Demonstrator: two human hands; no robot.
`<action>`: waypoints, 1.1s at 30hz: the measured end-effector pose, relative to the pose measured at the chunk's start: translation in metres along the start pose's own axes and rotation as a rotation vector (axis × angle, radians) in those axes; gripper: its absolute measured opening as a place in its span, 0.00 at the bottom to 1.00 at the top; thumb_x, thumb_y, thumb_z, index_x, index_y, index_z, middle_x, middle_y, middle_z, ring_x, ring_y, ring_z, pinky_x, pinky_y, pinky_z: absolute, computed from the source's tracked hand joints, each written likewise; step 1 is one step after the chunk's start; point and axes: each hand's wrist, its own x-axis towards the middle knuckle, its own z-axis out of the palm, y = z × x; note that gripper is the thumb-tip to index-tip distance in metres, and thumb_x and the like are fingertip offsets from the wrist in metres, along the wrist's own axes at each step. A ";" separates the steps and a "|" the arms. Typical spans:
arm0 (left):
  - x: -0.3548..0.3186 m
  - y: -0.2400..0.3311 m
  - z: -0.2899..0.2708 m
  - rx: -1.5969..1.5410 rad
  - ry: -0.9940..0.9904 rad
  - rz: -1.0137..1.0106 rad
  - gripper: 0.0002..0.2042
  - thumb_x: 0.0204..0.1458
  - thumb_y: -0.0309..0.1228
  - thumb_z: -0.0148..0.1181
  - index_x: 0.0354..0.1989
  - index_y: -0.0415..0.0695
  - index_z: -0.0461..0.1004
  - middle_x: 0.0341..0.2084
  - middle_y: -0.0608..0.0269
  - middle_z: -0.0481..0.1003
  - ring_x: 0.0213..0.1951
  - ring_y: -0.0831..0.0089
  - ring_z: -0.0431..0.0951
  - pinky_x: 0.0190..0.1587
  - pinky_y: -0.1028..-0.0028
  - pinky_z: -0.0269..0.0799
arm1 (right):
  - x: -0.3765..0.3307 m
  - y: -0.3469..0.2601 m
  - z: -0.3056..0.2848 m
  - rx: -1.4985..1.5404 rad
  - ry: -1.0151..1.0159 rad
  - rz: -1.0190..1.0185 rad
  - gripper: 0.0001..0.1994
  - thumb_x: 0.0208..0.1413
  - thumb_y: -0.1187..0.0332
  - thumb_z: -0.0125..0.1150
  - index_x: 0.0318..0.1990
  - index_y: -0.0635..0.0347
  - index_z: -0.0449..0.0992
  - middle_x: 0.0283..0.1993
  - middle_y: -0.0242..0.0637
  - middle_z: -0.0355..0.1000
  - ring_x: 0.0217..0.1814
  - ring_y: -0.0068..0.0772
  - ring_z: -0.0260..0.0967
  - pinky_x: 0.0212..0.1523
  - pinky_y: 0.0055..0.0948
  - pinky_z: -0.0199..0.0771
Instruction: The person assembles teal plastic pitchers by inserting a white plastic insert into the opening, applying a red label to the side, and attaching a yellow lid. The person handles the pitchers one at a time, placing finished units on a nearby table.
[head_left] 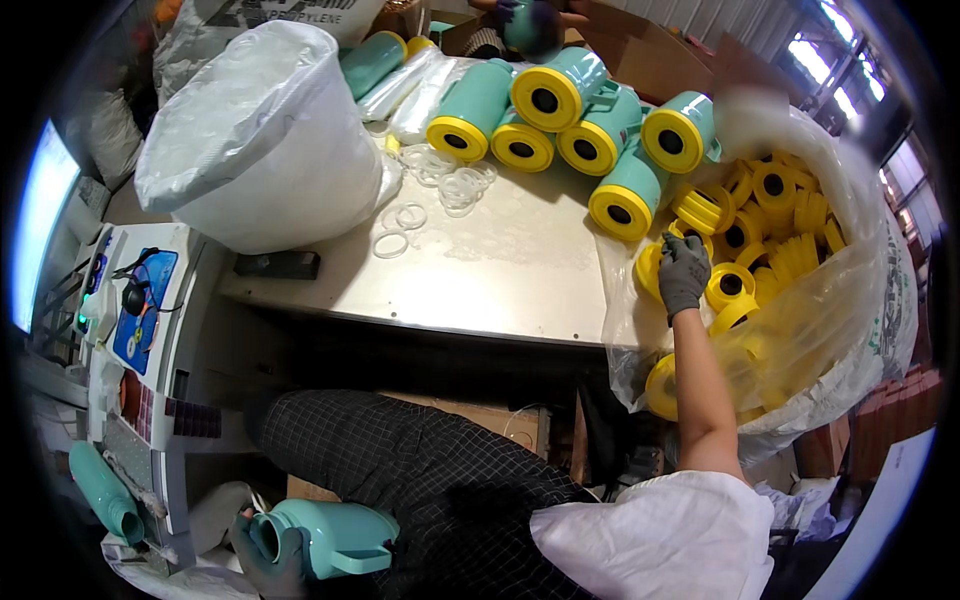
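My right hand (683, 273), in a grey glove, reaches into a big clear plastic bag (850, 330) full of yellow ring caps (775, 185), its fingers curled on one yellow cap (652, 262) at the bag's near edge. My left hand (268, 553), also gloved, holds a teal flask body (330, 540) by its open mouth down beside my lap. Several teal flasks with yellow caps (545, 98) lie stacked on the metal table (500, 270) ahead.
A large white sack (265, 140) stands at the table's left. Clear plastic rings (452, 182) lie scattered mid-table. A machine with a control panel (140, 310) sits to my left, another teal flask (105, 492) below it. Cardboard boxes stand behind.
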 end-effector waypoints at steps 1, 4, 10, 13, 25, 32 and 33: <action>-0.003 0.002 -0.002 -0.012 0.000 0.032 0.33 0.49 0.27 0.67 0.65 0.33 0.66 0.58 0.53 0.71 0.59 0.65 0.71 0.65 0.65 0.67 | 0.006 -0.005 -0.002 -0.074 0.000 -0.046 0.15 0.52 0.67 0.66 0.48 0.45 0.86 0.44 0.39 0.75 0.49 0.47 0.72 0.50 0.44 0.74; -0.017 0.011 -0.010 -0.018 -0.015 -0.003 0.32 0.50 0.27 0.66 0.65 0.33 0.66 0.58 0.53 0.71 0.60 0.64 0.70 0.66 0.65 0.65 | 0.020 -0.037 -0.035 -0.152 0.047 -0.177 0.13 0.53 0.66 0.66 0.47 0.49 0.86 0.43 0.40 0.74 0.47 0.47 0.72 0.49 0.44 0.73; -0.040 0.009 -0.026 -0.055 0.174 -0.032 0.29 0.49 0.27 0.66 0.61 0.35 0.69 0.54 0.55 0.72 0.57 0.62 0.71 0.65 0.63 0.64 | -0.020 -0.211 -0.081 1.297 -0.064 -0.069 0.20 0.68 0.60 0.61 0.61 0.62 0.73 0.58 0.39 0.75 0.59 0.38 0.75 0.63 0.37 0.74; -0.068 -0.016 -0.063 -0.078 0.487 -0.084 0.21 0.62 0.32 0.58 0.61 0.35 0.70 0.54 0.56 0.73 0.55 0.65 0.72 0.63 0.65 0.65 | -0.101 -0.311 -0.099 1.908 -0.834 0.215 0.23 0.72 0.60 0.56 0.65 0.68 0.70 0.62 0.41 0.73 0.62 0.32 0.73 0.66 0.32 0.72; -0.122 -0.081 0.036 -0.776 0.741 -0.345 0.18 0.75 0.39 0.41 0.62 0.39 0.69 0.53 0.62 0.75 0.55 0.73 0.75 0.61 0.72 0.70 | -0.236 -0.394 -0.107 1.279 -0.398 -1.112 0.24 0.59 0.62 0.68 0.61 0.61 0.78 0.45 0.41 0.70 0.46 0.44 0.70 0.51 0.40 0.72; -0.105 -0.058 0.058 -0.710 0.502 -0.314 0.19 0.75 0.38 0.41 0.64 0.38 0.69 0.55 0.59 0.76 0.58 0.69 0.76 0.61 0.68 0.72 | -0.169 -0.446 -0.162 1.807 -0.860 -0.687 0.26 0.56 0.63 0.67 0.60 0.70 0.78 0.45 0.42 0.69 0.46 0.34 0.69 0.48 0.32 0.73; -0.103 -0.059 0.059 -0.569 0.479 -0.289 0.20 0.75 0.39 0.41 0.64 0.39 0.69 0.56 0.59 0.76 0.58 0.69 0.76 0.62 0.68 0.72 | -0.167 -0.448 -0.168 1.716 -0.762 -0.969 0.31 0.50 0.61 0.72 0.60 0.70 0.78 0.46 0.43 0.69 0.46 0.39 0.70 0.48 0.33 0.73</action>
